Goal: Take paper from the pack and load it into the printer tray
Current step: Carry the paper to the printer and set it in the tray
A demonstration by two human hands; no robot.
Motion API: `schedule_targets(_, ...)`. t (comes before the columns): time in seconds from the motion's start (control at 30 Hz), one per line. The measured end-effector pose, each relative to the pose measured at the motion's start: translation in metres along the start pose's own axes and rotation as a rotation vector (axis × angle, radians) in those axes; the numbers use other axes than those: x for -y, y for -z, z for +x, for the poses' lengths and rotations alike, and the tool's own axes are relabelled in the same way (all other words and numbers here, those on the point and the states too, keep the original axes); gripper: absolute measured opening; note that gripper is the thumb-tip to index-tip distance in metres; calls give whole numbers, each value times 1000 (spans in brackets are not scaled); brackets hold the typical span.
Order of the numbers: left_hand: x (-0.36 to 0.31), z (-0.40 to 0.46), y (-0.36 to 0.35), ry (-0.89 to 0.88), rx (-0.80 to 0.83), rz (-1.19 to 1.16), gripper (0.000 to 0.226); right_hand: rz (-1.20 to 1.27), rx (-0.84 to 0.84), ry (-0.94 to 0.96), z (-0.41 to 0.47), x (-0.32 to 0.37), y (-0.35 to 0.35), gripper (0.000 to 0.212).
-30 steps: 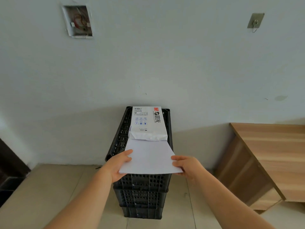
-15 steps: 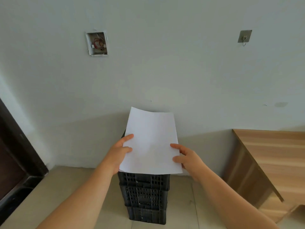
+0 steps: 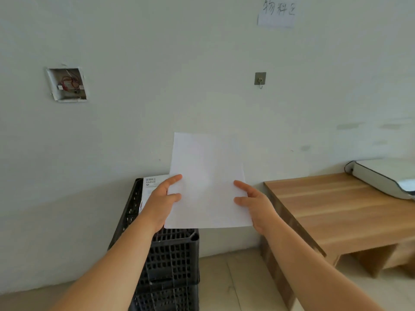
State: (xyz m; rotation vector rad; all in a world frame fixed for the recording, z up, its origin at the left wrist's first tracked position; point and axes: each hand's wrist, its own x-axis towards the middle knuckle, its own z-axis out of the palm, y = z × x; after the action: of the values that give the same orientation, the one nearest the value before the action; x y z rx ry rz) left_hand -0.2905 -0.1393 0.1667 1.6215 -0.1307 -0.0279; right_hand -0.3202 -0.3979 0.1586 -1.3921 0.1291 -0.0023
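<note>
I hold a thin stack of white paper [image 3: 207,182] tilted up in front of me, clear of the pack. My left hand [image 3: 160,203] grips its left edge and my right hand [image 3: 256,204] grips its right edge. The white paper pack [image 3: 152,184] lies on top of stacked black crates [image 3: 170,261], mostly hidden behind my left hand and the sheets. A white and grey printer [image 3: 386,177] sits at the far right on a wooden table [image 3: 332,212]; its tray is not clearly visible.
A pale wall stands straight ahead with an open electrical box [image 3: 66,84], a metal hook [image 3: 260,79] and a handwritten paper sign [image 3: 276,12]. Tiled floor [image 3: 233,279] shows between the crates and the table.
The paper came fully out of the pack and lifted upright. My view and the sheets have swung right, bringing the printer and more of the table into sight.
</note>
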Motion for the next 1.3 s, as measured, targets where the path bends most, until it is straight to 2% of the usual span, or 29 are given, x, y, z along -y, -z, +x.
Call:
schedule_targets(0.3, 1, 34, -67, -94, 175, 59, 53, -17, -272, 100, -24, 21, 49, 47)
schedule_targets(0.5, 0, 41, -141, -161, 284, 71, 57, 34, -437, 140, -41, 28, 104, 48)
schedule_targets(0.67, -1, 53, -220, -191, 328, 123, 61, 46, -504, 150, -48, 35, 174, 47)
schedule_targets(0.87, -21, 68, -338, -238, 382, 145, 61, 46, -588, 216, -54, 57, 278, 34)
schedule_targets(1.17, -41, 95, -503, -346, 489, 117, 58, 43, -739, 250, -57, 93, 425, 36)
schedule_targets(1.3, -41, 112, -557, -327, 548, 97, 58, 80, -800, 247, -46, 96, 473, 38)
